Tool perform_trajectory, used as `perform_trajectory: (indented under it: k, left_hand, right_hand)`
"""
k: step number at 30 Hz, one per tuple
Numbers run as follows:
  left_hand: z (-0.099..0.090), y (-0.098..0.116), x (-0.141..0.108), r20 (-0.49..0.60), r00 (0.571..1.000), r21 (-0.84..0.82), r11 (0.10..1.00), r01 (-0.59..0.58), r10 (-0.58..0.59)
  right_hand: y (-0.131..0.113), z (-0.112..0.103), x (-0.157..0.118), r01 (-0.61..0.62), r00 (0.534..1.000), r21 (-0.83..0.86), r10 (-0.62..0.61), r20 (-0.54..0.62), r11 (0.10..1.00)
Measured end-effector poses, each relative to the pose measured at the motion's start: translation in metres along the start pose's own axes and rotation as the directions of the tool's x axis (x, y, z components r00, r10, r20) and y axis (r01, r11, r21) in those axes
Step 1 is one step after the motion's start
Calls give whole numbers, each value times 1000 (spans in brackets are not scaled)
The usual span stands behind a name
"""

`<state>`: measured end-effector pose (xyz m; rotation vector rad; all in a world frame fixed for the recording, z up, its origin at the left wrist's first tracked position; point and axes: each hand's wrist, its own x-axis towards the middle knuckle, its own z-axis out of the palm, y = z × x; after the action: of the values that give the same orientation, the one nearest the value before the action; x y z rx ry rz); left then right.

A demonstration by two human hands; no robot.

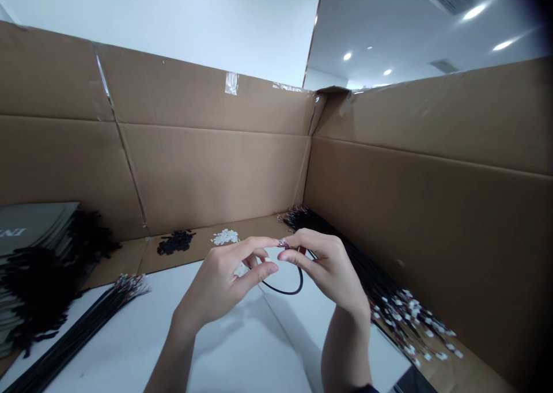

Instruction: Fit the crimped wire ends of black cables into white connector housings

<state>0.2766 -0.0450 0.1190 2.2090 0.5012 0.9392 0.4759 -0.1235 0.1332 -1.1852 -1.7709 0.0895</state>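
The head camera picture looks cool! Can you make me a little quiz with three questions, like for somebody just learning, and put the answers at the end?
1. True or false: in the picture, the small white pile is to the right of the small black pile.

2. What are the tall brown walls made of?
A) Glass
B) Cardboard
C) Brick

3. Fill the gap: a thin black ____ curves down between the left hand and the right hand.

Key: 1. True. 2. B, cardboard. 3. Cable.
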Motion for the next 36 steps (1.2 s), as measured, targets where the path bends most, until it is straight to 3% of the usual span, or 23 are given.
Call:
perform_trajectory:
  k: [7,17,29,36]
  left_hand:
    - [-3,0,-2,-10,999,15,998,53,-53]
    - [-3,-2,-2,-33,997,52,996,-73,75]
    - [-4,3,-1,-7,1000,31,999,-8,9]
    - [-3,-2,-1,-26,999,33,999,-27,28]
  right_hand:
    - [-1,4,2,-42,999,13,41,30,999]
    - [0,7,1,-40,998,38,38,44,998]
    - [1,8,2,-72,996,28,71,50,997]
    - [1,10,4,-61,996,28,59,59,998]
